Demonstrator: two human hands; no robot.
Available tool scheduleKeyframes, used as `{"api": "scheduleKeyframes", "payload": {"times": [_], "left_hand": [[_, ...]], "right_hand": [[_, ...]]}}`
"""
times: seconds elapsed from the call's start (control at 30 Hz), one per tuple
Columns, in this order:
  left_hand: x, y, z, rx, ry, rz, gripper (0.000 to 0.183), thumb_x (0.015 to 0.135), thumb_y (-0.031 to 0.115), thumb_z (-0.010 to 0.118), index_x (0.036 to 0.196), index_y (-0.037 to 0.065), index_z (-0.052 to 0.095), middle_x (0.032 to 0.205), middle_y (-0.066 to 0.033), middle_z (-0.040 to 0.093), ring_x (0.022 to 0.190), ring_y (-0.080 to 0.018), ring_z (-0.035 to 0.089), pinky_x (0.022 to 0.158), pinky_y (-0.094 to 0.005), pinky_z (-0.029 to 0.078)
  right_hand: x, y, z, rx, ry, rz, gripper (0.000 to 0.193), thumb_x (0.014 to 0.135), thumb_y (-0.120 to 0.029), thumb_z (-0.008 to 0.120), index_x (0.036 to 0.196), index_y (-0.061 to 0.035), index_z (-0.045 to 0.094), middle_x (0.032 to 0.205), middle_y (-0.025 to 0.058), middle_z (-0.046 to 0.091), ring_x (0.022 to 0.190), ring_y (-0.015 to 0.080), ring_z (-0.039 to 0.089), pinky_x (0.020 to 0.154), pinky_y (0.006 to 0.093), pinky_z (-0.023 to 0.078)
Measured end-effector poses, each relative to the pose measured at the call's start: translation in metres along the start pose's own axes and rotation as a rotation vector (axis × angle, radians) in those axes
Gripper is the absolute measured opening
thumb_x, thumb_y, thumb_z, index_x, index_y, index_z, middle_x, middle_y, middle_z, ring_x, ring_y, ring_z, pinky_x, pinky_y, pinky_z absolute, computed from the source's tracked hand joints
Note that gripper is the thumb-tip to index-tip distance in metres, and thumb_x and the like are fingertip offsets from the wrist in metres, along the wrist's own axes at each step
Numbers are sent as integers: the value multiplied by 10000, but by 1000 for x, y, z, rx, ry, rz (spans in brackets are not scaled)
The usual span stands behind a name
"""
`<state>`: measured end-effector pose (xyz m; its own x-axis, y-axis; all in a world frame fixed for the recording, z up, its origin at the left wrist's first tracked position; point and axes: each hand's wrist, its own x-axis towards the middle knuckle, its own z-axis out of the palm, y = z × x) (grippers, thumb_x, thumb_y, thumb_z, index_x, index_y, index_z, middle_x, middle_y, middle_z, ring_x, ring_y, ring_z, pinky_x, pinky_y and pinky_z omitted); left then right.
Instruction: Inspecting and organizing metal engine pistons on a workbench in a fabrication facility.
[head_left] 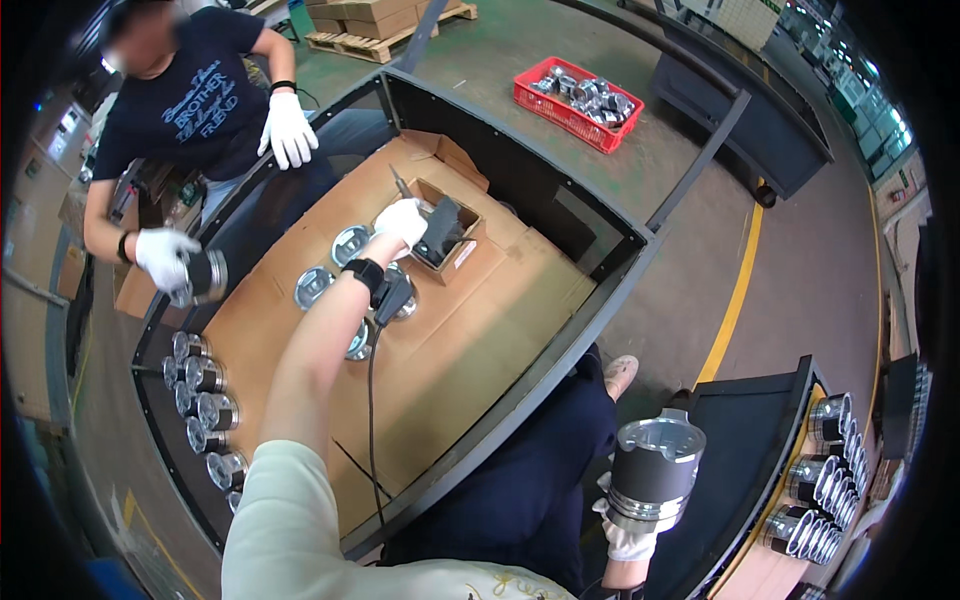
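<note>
A white glove covers my right hand, which grips a piston with a dark skirt and shiny rings, held upright at the lower right. My left hand, gloved too, is at the near-left side of a small cardboard box. Its fingers look closed, but what they hold is hidden. Dark grey material fills the box beside this hand, and a thin pointed tool sticks up behind it. Around my left forearm, pistons stand on the cardboard sheet. A black device with a cable sits at my wrist.
Dark metal cart walls surround the cardboard. Several pistons line its left side. Across it, a co-worker's gloved hand holds another piston. A red crate of metal parts is on the floor. More pistons stand at right.
</note>
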<state>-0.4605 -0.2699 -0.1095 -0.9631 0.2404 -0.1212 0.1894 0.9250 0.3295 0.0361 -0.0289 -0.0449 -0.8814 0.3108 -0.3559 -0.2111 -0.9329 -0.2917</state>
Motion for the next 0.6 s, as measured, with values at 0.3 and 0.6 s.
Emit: {"api": "scheduleKeyframes", "payload": {"times": [0.3,0.6], "left_hand": [[81,-26,14,-146,-138,33,402,879,325,404,962,50,685,1057,-189,647,1001,-346,603,878,-416,458],[91,-13,26,505,-208,352,231,832,185,551,966,88,712,1027,-163,666,926,-321,655,818,-392,517]], "right_hand": [[17,2,-31,36,64,-54,586,953,-374,454,1367,19,322,1302,292,392,1083,466,523,722,567,566],[22,1,-60,-165,309,-148,546,989,-439,285,1376,-59,352,1285,216,506,1021,383,594,820,540,523]]}}
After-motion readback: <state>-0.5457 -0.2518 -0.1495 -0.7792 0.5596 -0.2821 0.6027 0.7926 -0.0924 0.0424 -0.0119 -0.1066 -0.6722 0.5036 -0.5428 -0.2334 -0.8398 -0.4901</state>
